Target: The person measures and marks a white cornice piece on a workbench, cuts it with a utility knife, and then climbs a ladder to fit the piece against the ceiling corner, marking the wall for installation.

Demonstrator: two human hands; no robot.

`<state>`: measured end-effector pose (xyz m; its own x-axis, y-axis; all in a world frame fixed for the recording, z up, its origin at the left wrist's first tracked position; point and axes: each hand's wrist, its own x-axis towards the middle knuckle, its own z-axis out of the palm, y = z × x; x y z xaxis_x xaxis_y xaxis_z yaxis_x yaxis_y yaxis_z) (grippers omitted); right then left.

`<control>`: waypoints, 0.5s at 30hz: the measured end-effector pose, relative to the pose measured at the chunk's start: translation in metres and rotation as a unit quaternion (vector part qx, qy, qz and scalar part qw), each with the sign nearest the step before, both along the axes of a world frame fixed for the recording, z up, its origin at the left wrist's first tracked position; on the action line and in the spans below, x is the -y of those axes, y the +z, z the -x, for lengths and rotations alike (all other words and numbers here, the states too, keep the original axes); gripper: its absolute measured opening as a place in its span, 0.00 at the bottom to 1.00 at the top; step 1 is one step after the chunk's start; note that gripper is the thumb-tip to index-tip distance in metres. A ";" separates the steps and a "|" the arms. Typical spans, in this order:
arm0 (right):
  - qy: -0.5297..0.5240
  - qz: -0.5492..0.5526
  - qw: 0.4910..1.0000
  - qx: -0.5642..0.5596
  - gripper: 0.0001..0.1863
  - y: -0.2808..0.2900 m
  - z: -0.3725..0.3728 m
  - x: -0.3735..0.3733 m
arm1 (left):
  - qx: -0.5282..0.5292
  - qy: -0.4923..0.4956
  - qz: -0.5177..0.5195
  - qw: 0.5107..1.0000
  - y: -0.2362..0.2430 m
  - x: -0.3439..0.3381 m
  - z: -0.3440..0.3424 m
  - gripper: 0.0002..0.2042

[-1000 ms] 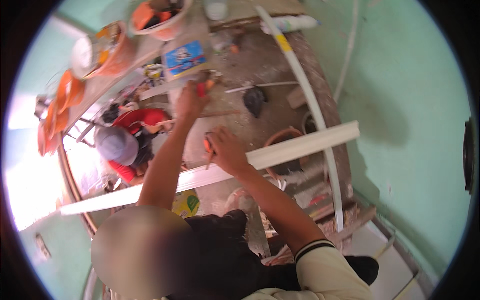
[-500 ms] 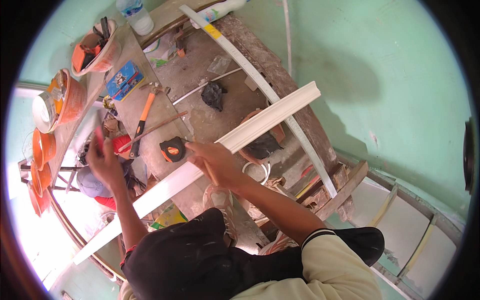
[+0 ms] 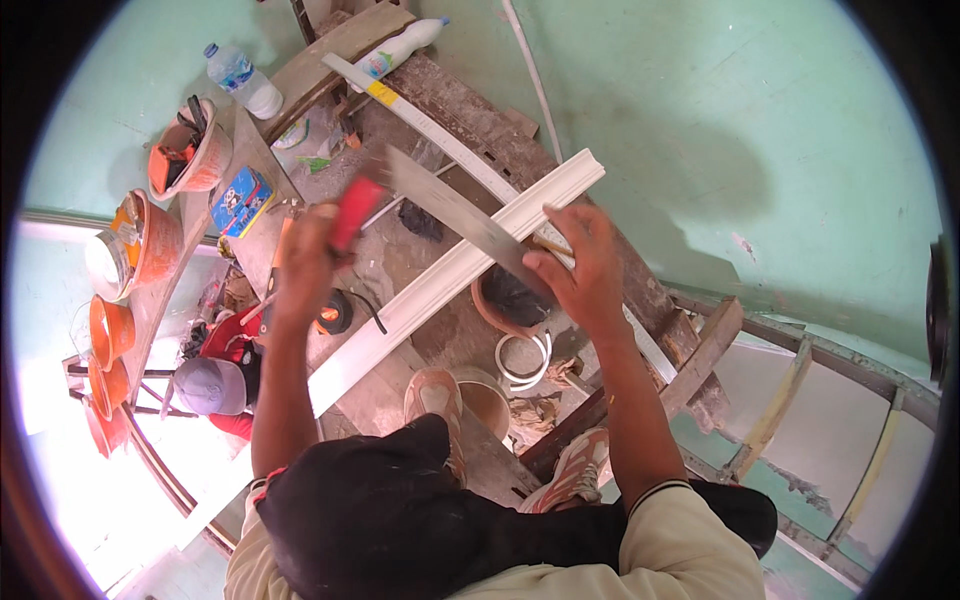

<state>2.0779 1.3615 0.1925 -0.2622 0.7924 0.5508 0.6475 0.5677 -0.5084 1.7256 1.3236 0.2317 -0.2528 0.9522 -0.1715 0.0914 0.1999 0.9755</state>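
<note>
My left hand [image 3: 310, 250] is closed on a red-handled tool [image 3: 355, 210]. Its long, motion-blurred metal blade [image 3: 450, 215], seemingly a saw's, slants across a white grooved moulding [image 3: 390, 320]. My right hand [image 3: 585, 270] is curled beside the moulding and blade; what lies between its fingers is unclear. Under the moulding runs a long pale straightedge [image 3: 420, 120] with a yellow patch. A black tape measure [image 3: 333, 312] and an orange-handled hammer [image 3: 277, 270], partly hidden, lie left of the moulding.
Orange tubs [image 3: 155, 240] line the left plank with a blue box [image 3: 240, 205]. A water bottle [image 3: 245, 80] stands beyond. A co-worker in a grey cap [image 3: 210, 385] is below at left. A coiled white hose [image 3: 520, 365] lies near my feet. Railing [image 3: 770, 400] runs right.
My left hand has risen rightward with the red-handled tool, whose blade now shows over the moulding. My right hand has moved up and right from beside the tape measure to the moulding's far part.
</note>
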 end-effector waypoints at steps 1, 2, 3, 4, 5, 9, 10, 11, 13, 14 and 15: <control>0.009 0.107 0.994 -0.017 0.31 -0.019 -0.012 0.005 | 0.037 -0.061 0.016 0.997 -0.021 -0.011 -0.011 0.20; 0.018 0.218 0.975 -0.034 0.31 -0.040 -0.025 0.020 | 0.058 -0.095 0.035 0.993 -0.040 -0.021 -0.026 0.19; 0.030 0.324 0.944 -0.054 0.32 -0.056 -0.031 0.031 | 0.076 -0.126 0.052 0.988 -0.058 -0.031 -0.035 0.18; 0.020 0.342 0.939 -0.010 0.32 -0.063 -0.033 0.037 | 0.088 -0.147 0.055 0.984 -0.083 -0.041 -0.035 0.18; 0.010 0.360 0.932 0.035 0.32 -0.069 -0.035 0.043 | 0.100 -0.168 0.058 0.979 -0.112 -0.050 -0.035 0.18; -0.066 0.341 0.936 0.053 0.31 -0.112 -0.043 0.054 | 0.084 -0.193 0.083 0.974 -0.179 -0.072 -0.055 0.17; -0.073 0.346 0.933 0.063 0.32 -0.119 -0.043 0.053 | 0.073 -0.189 0.091 0.975 -0.194 -0.078 -0.056 0.17; -0.074 0.351 0.931 0.073 0.33 -0.125 -0.038 0.048 | 0.059 -0.180 0.099 0.977 -0.215 -0.083 -0.047 0.17; -0.081 0.359 0.926 0.081 0.33 -0.133 -0.040 0.041 | 0.065 -0.168 0.113 0.977 -0.229 -0.091 -0.050 0.18; -0.082 0.364 0.925 0.078 0.33 -0.137 -0.043 0.040 | 0.082 -0.161 0.120 0.976 -0.231 -0.092 -0.055 0.18; -0.081 0.369 0.923 0.076 0.33 -0.141 -0.046 0.039 | 0.099 -0.152 0.128 0.975 -0.233 -0.092 -0.058 0.18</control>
<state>2.1237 1.3228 0.0517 -0.1369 0.9727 -0.1874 0.7889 -0.0074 -0.6145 1.7840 1.4159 -0.0008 0.0975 0.8979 -0.4293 -0.0008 0.4314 0.9021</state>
